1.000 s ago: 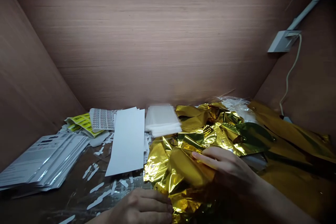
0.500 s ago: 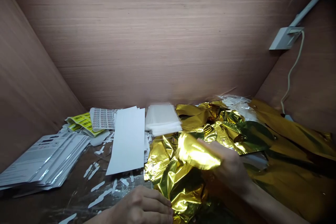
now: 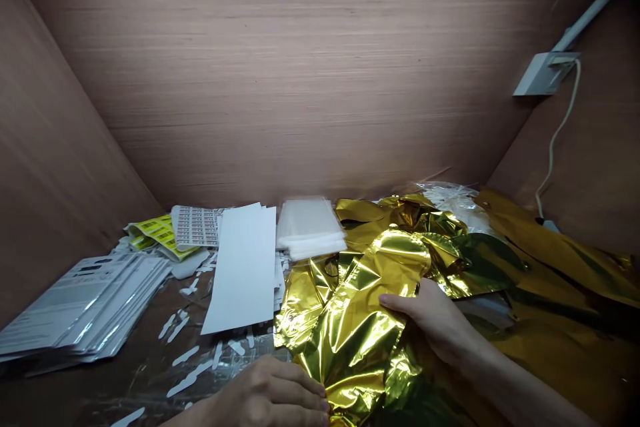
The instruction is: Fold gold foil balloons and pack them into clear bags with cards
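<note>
Clock positions taken from the middle of the view.

- Left hand point(image 3: 273, 392), half past six: palm down, knuckles raised, fingers together and bent over the foil's lower end; whether they grip cannot be told.
- Right hand point(image 3: 437, 317), between four and five: forearm slanting in from five, thumb laid flat on the foil's right edge, other fingers hidden beneath; holding it.
- Gold foil piece point(image 3: 367, 307), half past five: one, shiny, creased (deepest near the left hand), sealed-looking along its edge, slanting up toward one over loose gold foil point(image 3: 300, 300).
- White card point(image 3: 243, 273), near eight.
- Stack of translucent sleeves point(image 3: 309, 227), six, just beside the card.
- Stack of packets point(image 3: 85, 307), past eight.
</note>
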The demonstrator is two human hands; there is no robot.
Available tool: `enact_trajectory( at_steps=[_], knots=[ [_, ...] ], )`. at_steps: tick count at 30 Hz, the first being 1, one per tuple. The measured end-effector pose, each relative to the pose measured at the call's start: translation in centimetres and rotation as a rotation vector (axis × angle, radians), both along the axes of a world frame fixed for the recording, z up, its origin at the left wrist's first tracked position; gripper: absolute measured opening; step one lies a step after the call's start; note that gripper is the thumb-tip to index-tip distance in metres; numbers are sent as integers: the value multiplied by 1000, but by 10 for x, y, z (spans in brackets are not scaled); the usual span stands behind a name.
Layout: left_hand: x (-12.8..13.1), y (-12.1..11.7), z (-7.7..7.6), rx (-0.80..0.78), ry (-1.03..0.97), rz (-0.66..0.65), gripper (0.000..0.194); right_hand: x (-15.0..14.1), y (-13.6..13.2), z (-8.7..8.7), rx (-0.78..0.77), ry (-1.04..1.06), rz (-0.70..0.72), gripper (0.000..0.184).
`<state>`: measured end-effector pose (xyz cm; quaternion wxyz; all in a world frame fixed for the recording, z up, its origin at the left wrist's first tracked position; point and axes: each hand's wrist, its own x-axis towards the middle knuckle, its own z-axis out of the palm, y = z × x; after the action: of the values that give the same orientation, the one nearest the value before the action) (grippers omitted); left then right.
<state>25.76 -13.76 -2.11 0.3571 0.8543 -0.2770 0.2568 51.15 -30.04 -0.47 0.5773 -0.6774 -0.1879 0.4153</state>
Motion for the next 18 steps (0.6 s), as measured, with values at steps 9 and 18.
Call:
enact_trajectory(
  at_steps=[9, 18],
  knots=[
    [0, -1, 6, -23, 7, -31, 26, 22, -1, -7, -363, -654, -57, 30],
    [1, -2, 1, -24, -12, -7, 23, -3, -2, 2, -254, -335, -81, 34]
  ],
)
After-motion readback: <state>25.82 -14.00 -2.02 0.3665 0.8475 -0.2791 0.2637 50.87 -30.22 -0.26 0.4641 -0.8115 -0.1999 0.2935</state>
